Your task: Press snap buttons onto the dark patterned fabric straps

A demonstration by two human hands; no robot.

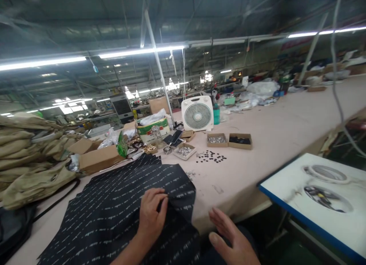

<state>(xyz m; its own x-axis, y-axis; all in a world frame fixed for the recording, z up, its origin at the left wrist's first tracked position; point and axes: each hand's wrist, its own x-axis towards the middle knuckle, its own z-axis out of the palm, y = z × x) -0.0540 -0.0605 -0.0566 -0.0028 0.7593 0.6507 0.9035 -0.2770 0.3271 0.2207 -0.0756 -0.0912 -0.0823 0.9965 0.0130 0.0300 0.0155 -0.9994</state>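
Note:
A dark navy fabric [114, 211] with small white marks lies spread over the near part of the long pale table [280, 128]. My left hand [151, 215] rests on the cloth, its fingers curled and pinching a fold close to the right edge. My right hand [231, 240] hovers off the table's front edge, fingers stretched out and holding nothing. Beyond the fabric, loose black buttons [211, 156] are scattered on the table.
Small cardboard boxes of silver [216, 139] and black [240, 140] fasteners sit mid-table, with a white fan [197, 113] behind. Khaki garments [25, 158] pile up at left beside brown boxes [97, 158]. A white blue-edged machine table [320, 196] stands at right.

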